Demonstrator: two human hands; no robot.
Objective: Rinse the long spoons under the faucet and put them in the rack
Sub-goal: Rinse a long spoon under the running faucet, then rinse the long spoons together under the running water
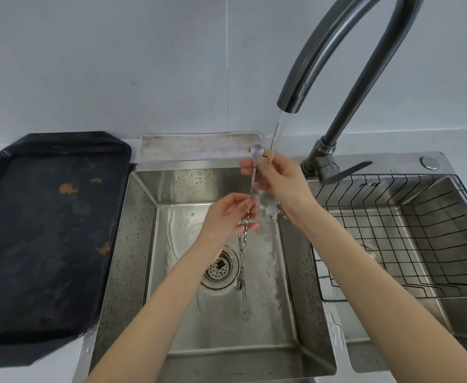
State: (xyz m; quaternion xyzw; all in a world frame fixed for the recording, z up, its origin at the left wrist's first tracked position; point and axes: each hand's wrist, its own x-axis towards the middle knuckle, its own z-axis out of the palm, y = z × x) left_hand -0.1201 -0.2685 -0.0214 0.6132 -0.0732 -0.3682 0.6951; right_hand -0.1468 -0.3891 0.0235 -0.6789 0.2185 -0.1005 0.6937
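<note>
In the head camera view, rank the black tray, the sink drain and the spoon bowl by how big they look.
1. black tray
2. sink drain
3. spoon bowl

Soft even daylight, faint shadows, wide-angle bowing at the edges.

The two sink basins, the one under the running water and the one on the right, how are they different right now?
The left basin is bare steel with its drain showing; the right basin holds a black wire rack. Water from the faucet runs into the left basin, wetting its floor, while none pours into the right one. Both hands work the long spoons over the left basin; the rack looks empty. Both are rectangular stainless steel.
</note>
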